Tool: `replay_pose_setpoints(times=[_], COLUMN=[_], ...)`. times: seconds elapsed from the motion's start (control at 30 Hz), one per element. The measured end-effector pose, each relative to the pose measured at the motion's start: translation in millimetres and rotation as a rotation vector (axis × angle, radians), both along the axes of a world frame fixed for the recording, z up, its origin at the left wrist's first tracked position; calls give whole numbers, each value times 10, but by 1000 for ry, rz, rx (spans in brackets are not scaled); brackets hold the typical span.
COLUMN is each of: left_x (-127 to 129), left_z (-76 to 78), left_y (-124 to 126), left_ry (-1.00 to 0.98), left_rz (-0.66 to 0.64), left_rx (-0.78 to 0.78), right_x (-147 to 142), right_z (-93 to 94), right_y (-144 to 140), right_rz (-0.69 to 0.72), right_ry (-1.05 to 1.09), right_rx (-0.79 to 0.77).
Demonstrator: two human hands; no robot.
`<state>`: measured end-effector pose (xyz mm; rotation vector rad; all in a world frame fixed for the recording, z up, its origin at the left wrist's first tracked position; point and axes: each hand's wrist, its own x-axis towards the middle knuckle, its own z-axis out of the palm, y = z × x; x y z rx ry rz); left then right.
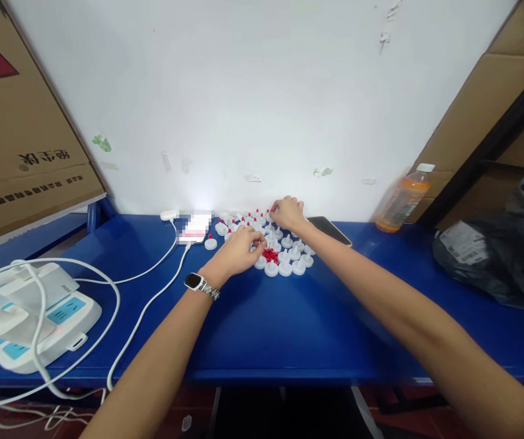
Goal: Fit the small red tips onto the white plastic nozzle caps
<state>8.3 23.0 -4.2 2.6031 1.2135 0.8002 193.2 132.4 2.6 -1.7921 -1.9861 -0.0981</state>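
A cluster of white nozzle caps [285, 268], round with a thin spout on top, stands on the blue table. Those toward the back and left wear small red tips, while many at the front right have bare spouts. A pile of loose red tips [271, 256] lies among them. My left hand [242, 250] is closed with bent fingers just left of this pile; what its fingertips hold is hidden. At the back of the cluster, my right hand [288, 213] pinches at a red tip [269, 211] on a white cap. One red-tipped cap [211, 243] stands apart at the left.
A lit phone [195, 228] with a charging cable lies left, a dark phone [329, 230] behind my right forearm. A power strip [55, 323] with looped white cables covers the left side. An orange drink bottle [403, 198] and dark plastic bag [495, 244] stand right.
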Motion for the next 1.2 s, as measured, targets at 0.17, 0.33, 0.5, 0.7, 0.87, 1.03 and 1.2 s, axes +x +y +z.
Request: replay_pose_setpoints(times=[0.17,0.33,0.5,0.7,0.87,1.03,1.2], left_x=[14,66,130,227,253,114,71], left_z=[28,59,73,54,57,80,-33], left_y=[-8,-45,-125,-183,-146,-39,31], left_ry=[-40,-113,-111,99,-63,-314,-53], left_rz=[0,10,-26,-34,16,143,-41], left_rx=[16,48,80,218,155,36,20], right_x=[142,238,212,109,166,347,350], right_z=[139,93,-72,-107,-52,31,0], right_y=[-385,-1006,-1325,-1396,-1416,-1365,-1301], right_rz=[206,368,431,521,485,293,292], right_ry=[238,502,582,638,572,548,534], right_rx=[150,120,78,83,184,266,255])
